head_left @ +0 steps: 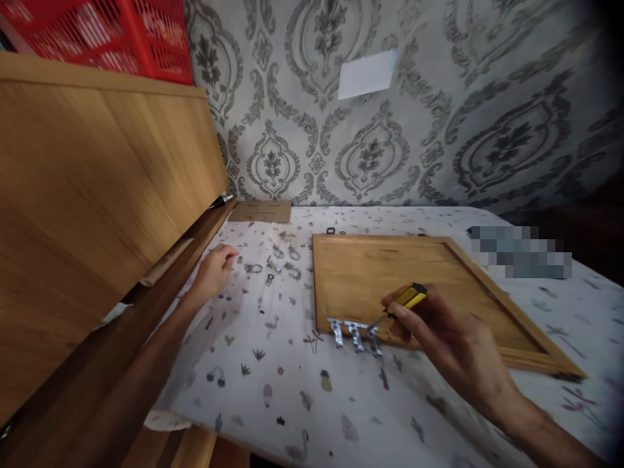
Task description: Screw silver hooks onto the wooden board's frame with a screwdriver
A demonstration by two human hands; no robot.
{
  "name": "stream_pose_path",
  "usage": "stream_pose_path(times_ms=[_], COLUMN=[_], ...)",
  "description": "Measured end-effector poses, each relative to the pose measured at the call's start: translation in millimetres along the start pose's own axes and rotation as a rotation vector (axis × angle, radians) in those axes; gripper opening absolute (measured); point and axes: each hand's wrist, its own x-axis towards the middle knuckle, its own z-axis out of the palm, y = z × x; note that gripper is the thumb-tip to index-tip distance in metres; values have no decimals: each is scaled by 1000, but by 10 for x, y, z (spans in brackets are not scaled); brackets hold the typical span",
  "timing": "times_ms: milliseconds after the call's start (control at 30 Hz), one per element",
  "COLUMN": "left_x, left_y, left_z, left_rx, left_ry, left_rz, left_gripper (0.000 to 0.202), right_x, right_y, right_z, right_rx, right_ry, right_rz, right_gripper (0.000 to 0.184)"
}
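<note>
My right hand [441, 335] is closed round a yellow-and-black screwdriver [408, 299] whose tip points down at a metal hook strip [355, 333] on the near edge of a wooden framed board [370, 276]. The board lies flat on a patterned tablecloth [273, 364]. My left hand [214, 270] reaches out to the left, fingers curled, beside several small metal hooks and rings [283, 263] scattered on the cloth. What its fingertips pinch, if anything, is too small to see.
A tall wooden panel [92, 195] stands along the left, with a red crate [107, 32] on top. A pen [220, 201] and a cardboard piece [260, 211] lie at the back. Patterned wallpaper with a white paper [368, 73] rises behind.
</note>
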Motion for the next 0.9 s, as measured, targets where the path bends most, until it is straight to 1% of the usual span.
stream_pose_path(times_ms=[33, 100, 200, 233, 267, 333, 433, 500, 600, 767, 900], left_x=[5, -9, -77, -100, -121, -143, -138, -123, -106, -84, -81], left_y=[-117, -281, -386, -399, -407, -416, -418, -403, -356, -266, -169], left_z=[-21, -25, 28, 54, 80, 130, 177, 182, 164, 109, 4], left_rx=[13, 36, 66, 75, 85, 109, 149, 169, 178, 164, 173], left_ry=[5, -6, -58, -78, -98, -130, -156, -160, -147, -140, -141], left_rz=[-43, -105, -157, -167, -175, -189, -202, -205, -207, -184, -171], left_gripper=[23, 21, 10, 10, 15, 26, 29, 24, 12, 9, 11], right_x=[-5, -13, -21, -22, -24, -26, -31, -38, -56, -79, -91], right_y=[0, 3, 8, 8, 8, 4, -7, -15, -19, -6, 12], right_z=[-2, -4, 1, 3, 5, 6, -3, -8, -3, 13, 15], right_rx=[0, 1, 6, 13, 24, 40, 39, 44, 64, 137, 176], right_ry=[0, 0, 8, 13, 15, 13, -7, -13, -18, -23, -24], right_rz=[3, 2, -8, -9, -11, -16, -5, 18, 43, 72, 84], right_gripper=[50, 49, 47, 47, 46, 46, 46, 46, 45, 42, 40])
